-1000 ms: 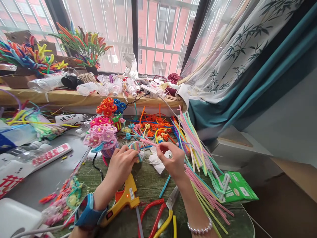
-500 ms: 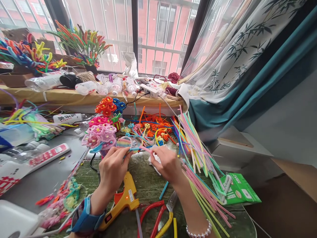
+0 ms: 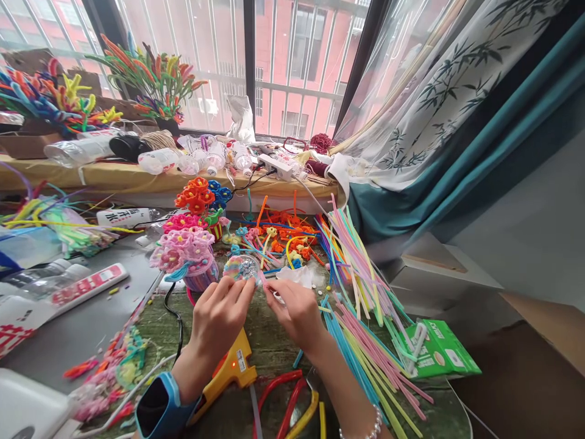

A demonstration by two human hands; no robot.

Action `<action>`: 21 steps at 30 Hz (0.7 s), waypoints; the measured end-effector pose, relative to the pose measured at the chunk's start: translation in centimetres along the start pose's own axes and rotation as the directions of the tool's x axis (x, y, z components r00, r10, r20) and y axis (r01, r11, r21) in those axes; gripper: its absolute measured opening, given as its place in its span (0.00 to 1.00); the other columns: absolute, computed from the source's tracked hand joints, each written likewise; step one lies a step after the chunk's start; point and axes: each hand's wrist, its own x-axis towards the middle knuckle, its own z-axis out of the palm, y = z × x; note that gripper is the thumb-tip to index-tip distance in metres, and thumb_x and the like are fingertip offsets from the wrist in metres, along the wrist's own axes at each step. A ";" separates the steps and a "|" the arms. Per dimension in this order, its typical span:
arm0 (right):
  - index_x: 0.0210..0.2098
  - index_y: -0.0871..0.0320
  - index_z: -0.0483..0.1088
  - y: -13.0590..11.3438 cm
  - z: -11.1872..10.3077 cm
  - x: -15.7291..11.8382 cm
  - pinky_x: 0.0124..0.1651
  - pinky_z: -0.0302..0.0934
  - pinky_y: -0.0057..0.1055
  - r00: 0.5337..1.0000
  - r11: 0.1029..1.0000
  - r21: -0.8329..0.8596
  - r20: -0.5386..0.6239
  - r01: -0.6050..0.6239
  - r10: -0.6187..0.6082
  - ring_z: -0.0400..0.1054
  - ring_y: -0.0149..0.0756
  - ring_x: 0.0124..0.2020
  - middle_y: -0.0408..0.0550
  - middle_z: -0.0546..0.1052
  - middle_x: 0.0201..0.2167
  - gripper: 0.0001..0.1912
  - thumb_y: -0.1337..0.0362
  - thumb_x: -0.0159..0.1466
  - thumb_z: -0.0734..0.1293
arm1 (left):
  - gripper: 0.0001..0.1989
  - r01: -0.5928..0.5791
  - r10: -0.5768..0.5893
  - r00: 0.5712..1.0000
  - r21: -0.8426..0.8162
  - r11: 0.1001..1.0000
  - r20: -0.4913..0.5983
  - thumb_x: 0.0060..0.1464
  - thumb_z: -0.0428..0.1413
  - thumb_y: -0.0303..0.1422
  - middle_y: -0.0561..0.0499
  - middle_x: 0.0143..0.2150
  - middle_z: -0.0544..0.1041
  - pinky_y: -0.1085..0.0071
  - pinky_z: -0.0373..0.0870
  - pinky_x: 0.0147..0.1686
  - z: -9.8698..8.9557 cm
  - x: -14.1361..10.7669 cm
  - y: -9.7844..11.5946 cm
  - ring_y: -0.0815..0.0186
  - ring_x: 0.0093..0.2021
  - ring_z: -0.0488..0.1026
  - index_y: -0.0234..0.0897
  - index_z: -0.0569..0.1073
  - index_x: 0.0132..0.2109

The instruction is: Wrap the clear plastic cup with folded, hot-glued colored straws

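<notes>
My left hand (image 3: 223,308) is closed at the near edge of a clear plastic bottle base (image 3: 249,266) with pastel pipe cleaners wound around its side. Its fingers hide part of the base. My right hand (image 3: 295,311) pinches a pink pipe cleaner (image 3: 262,277) beside the left fingertips. The two hands almost touch. Below them lies a yellow glue gun (image 3: 237,363) with a small lit light, partly covered by the left forearm. Red-and-yellow-handled pliers or cutters (image 3: 292,402) rest by the right forearm.
Loose pipe cleaners (image 3: 365,360) spread along the right, beside a green packet (image 3: 450,347). Finished pipe-cleaner flowers (image 3: 187,247) stand at the left. Orange flower pieces (image 3: 283,225) lie behind the hands. A black cable (image 3: 179,311) runs near my left wrist.
My hands have come closer together and slightly lower. The bottle base has turned, showing its round bottom more. The stretched blue-and-pink strip between the hands is now mostly hidden.
</notes>
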 end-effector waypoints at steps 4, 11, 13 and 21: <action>0.40 0.61 0.72 -0.3 0.8 -0.5 0.37 0.70 0.31 0.999 0.998 0.045 -0.024 -0.034 0.035 0.76 0.37 0.32 0.53 0.81 0.33 0.09 0.68 0.70 0.60 | 0.07 -0.059 0.060 0.998 0.031 0.998 -0.020 0.60 0.54 0.22 0.50 0.28 0.78 0.67 0.61 0.29 -0.5 0.3 0.3 0.64 0.29 0.69 0.31 0.77 0.41; 0.39 0.59 0.75 -0.9 0.6 -0.3 0.36 0.71 0.32 0.976 0.960 0.188 -0.020 -0.209 0.217 0.76 0.37 0.31 0.51 0.82 0.33 0.09 0.67 0.69 0.62 | 0.09 -0.063 0.063 0.998 0.022 0.998 -0.014 0.61 0.52 0.22 0.50 0.28 0.78 0.67 0.61 0.30 -0.6 0.3 0.5 0.64 0.29 0.70 0.34 0.77 0.41; 0.38 0.58 0.76 -1.1 0.6 -0.2 0.35 0.71 0.31 0.957 0.930 0.246 -0.027 -0.272 0.287 0.77 0.36 0.30 0.50 0.82 0.32 0.08 0.65 0.68 0.64 | 0.09 -0.062 0.063 0.998 0.012 0.998 -0.021 0.61 0.52 0.22 0.50 0.28 0.78 0.66 0.61 0.30 -0.5 0.2 0.5 0.65 0.29 0.70 0.35 0.76 0.41; 0.32 0.59 0.78 -2.1 1.1 0.1 0.32 0.70 0.31 0.835 0.728 0.457 0.060 -0.510 0.548 0.76 0.37 0.27 0.50 0.82 0.28 0.08 0.62 0.63 0.69 | 0.08 -0.080 0.081 0.996 0.057 0.995 -0.022 0.62 0.52 0.22 0.50 0.28 0.78 0.67 0.62 0.28 -0.8 0.3 0.6 0.65 0.29 0.71 0.34 0.76 0.40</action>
